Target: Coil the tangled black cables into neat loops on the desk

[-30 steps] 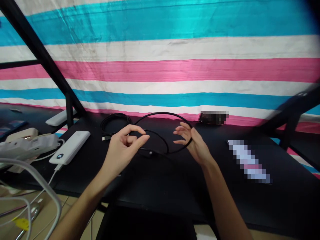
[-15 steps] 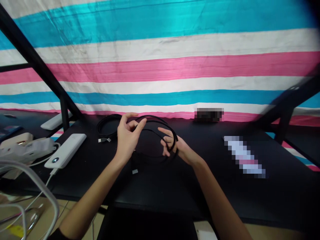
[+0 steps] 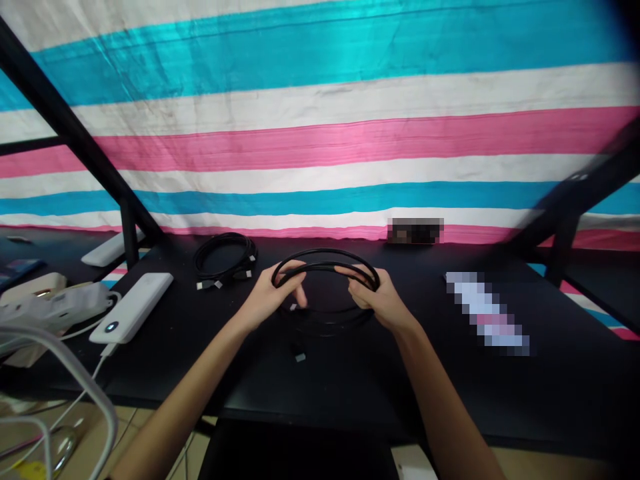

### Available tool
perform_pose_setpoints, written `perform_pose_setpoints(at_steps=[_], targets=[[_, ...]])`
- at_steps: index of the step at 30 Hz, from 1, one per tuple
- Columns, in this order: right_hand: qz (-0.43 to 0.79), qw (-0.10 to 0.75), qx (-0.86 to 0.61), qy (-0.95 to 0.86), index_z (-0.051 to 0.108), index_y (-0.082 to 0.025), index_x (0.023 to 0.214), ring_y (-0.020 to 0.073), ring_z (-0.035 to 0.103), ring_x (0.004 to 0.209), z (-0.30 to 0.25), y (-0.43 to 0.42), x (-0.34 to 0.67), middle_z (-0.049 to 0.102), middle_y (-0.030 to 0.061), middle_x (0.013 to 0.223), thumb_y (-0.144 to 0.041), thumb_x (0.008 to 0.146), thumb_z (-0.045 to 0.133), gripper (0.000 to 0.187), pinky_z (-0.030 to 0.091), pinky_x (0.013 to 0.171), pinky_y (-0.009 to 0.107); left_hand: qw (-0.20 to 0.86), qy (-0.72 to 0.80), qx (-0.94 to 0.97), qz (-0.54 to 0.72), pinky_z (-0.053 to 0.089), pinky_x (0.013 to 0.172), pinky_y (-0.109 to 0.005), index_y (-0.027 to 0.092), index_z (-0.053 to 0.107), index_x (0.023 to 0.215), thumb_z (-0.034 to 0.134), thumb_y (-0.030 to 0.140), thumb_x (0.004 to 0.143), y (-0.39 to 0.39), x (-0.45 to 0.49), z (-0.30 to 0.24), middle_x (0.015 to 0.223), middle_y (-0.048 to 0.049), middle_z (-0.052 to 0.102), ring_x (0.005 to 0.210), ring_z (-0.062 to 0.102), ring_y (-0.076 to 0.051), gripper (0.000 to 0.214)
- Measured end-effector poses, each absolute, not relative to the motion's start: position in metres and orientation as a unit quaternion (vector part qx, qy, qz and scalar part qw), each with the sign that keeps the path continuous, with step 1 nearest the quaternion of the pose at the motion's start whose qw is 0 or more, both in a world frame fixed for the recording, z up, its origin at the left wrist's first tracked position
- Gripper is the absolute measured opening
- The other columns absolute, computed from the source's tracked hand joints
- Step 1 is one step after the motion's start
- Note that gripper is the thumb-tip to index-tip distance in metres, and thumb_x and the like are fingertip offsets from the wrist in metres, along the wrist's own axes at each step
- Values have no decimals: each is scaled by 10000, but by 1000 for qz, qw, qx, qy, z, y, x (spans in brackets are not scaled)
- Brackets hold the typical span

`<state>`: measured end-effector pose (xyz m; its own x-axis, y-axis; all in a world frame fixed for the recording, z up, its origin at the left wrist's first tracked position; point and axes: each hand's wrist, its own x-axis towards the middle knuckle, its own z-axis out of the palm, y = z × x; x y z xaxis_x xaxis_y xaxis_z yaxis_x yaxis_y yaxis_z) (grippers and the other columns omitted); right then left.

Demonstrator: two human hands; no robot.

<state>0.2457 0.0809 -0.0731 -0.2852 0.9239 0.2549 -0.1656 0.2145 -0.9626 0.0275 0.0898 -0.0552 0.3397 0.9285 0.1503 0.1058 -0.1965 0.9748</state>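
Note:
A black cable (image 3: 325, 252), wound in loose loops, is held up between my two hands above the black table. My left hand (image 3: 280, 290) grips the left side of the loops, with the thumb over them and a finger hanging below. On the opposite side my right hand (image 3: 376, 293) has its fingers closed round the strands. One silver plug end (image 3: 300, 357) of the cable dangles below the coil, and a small light tip shows near the left fingers. Left of my hands, a second coiled black cable (image 3: 225, 257) with several silver-tipped plugs lies on the table.
On the left, a white power bank (image 3: 133, 308) with a lead plugged in lies near a white power strip (image 3: 60, 303). A blurred-out flat object (image 3: 487, 313) lies at right, a dark blurred one (image 3: 415, 231) at back. Black frame bars (image 3: 75, 133) slant on both sides before striped sheeting (image 3: 320, 147).
My left hand has come down and closed on the left side of the loops. The right hand has turned and moved slightly right, its fingers now wrapped round the cable.

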Motion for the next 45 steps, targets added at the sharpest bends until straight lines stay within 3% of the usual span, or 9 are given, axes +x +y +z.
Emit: perform_pose_setpoints(at_steps=[3, 9, 14, 20, 28, 32, 36, 40, 45], targets=[[533, 552, -327, -552, 518, -272, 1304, 52, 190, 410, -69, 83, 244, 295, -105, 527, -400, 819, 658, 521, 129, 370, 198, 573, 396, 593, 405, 402, 468, -227, 158, 635, 943, 621, 440, 818, 83, 25, -52, 343, 122, 338, 295, 304, -61, 308], [525, 572, -343, -529, 558, -231, 1259, 61, 335, 368, -70, 88, 242, 486, -52, 529, -591, 885, 442, 532, 200, 334, 192, 747, 294, 469, 368, 112, 356, -199, 139, 691, 910, 505, 628, 817, 82, 9, -48, 441, 119, 157, 375, 62, -55, 532], [533, 562, -373, -512, 699, -141, 880, 44, 306, 330, -71, 89, 239, 463, -43, 444, -555, 870, 481, 468, 173, 323, 191, 769, 312, 453, 327, 88, 369, -217, 121, 704, 832, 431, 615, 860, 80, 7, -41, 442, 102, 162, 389, 61, -61, 565], [559, 550, -351, -511, 625, -198, 1200, 48, 285, 370, -67, 85, 237, 417, -78, 505, -392, 871, 537, 392, 180, 337, 184, 728, 318, 506, 336, 75, 391, -198, 134, 650, 808, 590, 448, 844, 75, 10, -35, 446, 103, 223, 401, 113, -44, 322], [572, 527, -269, -569, 626, -224, 1159, 27, 263, 359, -75, 82, 231, 413, -84, 570, -476, 820, 622, 422, 204, 347, 192, 679, 338, 422, 497, 96, 361, -167, 110, 649, 745, 673, 327, 789, 84, 13, -30, 461, 103, 237, 384, 151, -19, 223], [593, 530, -297, -528, 688, -195, 876, 39, 276, 368, -76, 79, 218, 342, -103, 495, -401, 803, 666, 219, 356, 409, 200, 723, 273, 282, 569, 161, 315, -164, 147, 657, 822, 665, 290, 787, 84, 13, -29, 447, 117, 213, 336, 143, -28, 147], [600, 502, -369, -502, 624, -165, 569, 97, 517, 508, -79, 78, 203, 476, -40, 492, -465, 821, 617, 391, 491, 622, 268, 716, 250, 219, 614, 146, 294, -173, 183, 637, 810, 633, 202, 808, 87, 20, -32, 417, 121, 199, 311, 133, -37, 20], [667, 500, -359, -420, 623, -167, 651, 151, 652, 650, -81, 78, 195, 640, 22, 634, -567, 806, 587, 431, 515, 663, 277, 708, 242, 203, 631, 125, 296, -182, 194, 609, 810, 560, 139, 837, 90, 33, -35, 404, 125, 142, 306, 100, -51, 79], [683, 576, -326, -309, 562, -225, 870, 142, 625, 493, -84, 82, 197, 573, -63, 539, -611, 772, 609, 401, 537, 567, 288, 655, 308, 303, 620, 242, 379, -168, 195, 550, 829, 590, 169, 809, 84, 54, -42, 438, 129, 206, 341, 261, -47, 52]])
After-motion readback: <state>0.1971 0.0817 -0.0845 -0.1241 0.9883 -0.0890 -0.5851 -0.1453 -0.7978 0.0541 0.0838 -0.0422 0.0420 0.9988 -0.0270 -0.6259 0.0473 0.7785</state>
